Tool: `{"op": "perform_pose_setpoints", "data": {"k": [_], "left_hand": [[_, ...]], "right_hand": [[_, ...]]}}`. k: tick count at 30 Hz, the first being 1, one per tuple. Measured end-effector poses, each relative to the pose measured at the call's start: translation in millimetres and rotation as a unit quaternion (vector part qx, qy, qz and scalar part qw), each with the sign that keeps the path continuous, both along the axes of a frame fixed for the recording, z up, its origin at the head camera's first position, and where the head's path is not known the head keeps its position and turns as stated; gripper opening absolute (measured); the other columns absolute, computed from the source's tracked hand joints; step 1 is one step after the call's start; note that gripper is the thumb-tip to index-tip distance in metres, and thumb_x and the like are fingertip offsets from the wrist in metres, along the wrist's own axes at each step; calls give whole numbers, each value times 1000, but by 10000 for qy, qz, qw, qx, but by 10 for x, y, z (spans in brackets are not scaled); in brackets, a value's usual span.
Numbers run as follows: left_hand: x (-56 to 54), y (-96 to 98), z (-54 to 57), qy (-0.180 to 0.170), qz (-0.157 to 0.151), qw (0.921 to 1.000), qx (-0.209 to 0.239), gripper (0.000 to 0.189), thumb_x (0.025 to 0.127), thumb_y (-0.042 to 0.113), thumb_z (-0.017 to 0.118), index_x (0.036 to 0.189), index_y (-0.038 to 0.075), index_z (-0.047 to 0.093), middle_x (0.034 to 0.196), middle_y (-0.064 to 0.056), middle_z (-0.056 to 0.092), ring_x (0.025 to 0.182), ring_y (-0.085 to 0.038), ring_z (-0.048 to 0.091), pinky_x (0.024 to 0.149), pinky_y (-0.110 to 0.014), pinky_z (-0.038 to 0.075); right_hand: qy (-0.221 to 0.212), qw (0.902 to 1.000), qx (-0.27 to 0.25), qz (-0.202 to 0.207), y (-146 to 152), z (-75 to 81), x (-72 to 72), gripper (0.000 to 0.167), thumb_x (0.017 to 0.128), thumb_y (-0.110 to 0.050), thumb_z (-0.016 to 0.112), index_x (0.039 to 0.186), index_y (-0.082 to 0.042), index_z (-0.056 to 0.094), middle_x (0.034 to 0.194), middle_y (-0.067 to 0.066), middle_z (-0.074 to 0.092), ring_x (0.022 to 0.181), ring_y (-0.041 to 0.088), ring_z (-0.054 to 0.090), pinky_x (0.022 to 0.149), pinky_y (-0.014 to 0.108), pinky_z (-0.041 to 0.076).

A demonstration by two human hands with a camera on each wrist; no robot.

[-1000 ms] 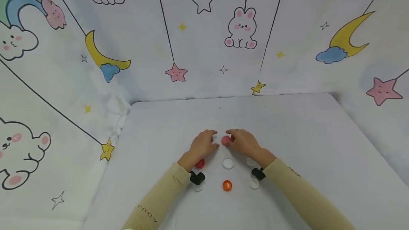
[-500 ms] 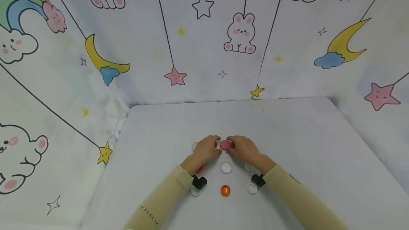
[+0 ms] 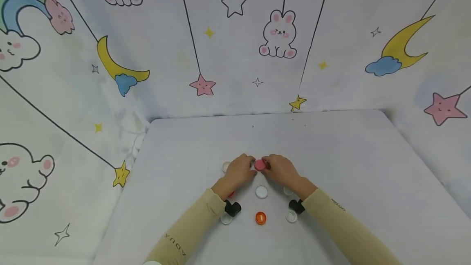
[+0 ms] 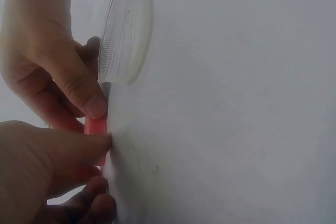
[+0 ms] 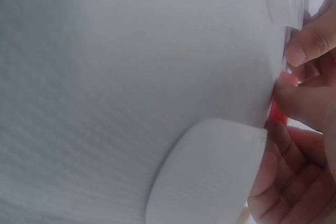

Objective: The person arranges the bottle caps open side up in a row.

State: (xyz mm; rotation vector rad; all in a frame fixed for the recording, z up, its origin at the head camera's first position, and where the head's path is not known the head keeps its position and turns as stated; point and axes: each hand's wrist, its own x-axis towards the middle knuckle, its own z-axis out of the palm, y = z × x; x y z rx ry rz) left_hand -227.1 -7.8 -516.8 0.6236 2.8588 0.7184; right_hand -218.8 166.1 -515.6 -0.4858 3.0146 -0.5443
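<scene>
A pinkish-red round cap is at the middle of the white table. My right hand pinches its right side between thumb and fingers. From the left, my left hand curves toward the same cap, fingertips right at its rim. The left wrist view has the left thumb overlapping the red cap, with the other hand's thumb against its upper end. In the right wrist view, the right thumb lies over the red cap, and a small gap shows between that cap and the left thumb.
Around the hands lie a white lid, an orange cap, a partly hidden red cap and several pale lids, such as one at right. A clear ribbed lid stands close by the hands. Black wrist cameras hang under the wrists.
The left hand has moved right, up to the pinkish-red cap, uncovering a pale lid behind it. The right hand keeps hold of the cap in nearly the same place.
</scene>
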Motion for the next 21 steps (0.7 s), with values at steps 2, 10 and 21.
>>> {"op": "perform_pose_setpoints", "data": {"k": [2,10,21], "left_hand": [[1,3,5,7,8,10000,-2,35,86,20,74,117,5,67,89,-3,59,77,-14,53,67,-27,45],[39,8,55,95,12,9999,80,32,85,17,74,114,5,68,87,-3,57,74,-14,52,64,-27,43],[42,19,22,116,103,9998,126,32,86,17,74,115,6,66,89,-3,59,77,-15,54,67,-27,45]], "right_hand": [[51,10000,-34,16,-1,-2,-1,31,84,-20,77,111,-6,71,77,-2,61,67,13,51,63,30,46],[104,9999,-113,50,-5,-13,6,32,84,-19,77,113,-7,70,77,-2,61,67,13,51,64,30,45],[96,9999,-39,31,-4,29,24,35,85,-18,77,116,-5,68,84,1,65,71,13,55,69,33,50]]}}
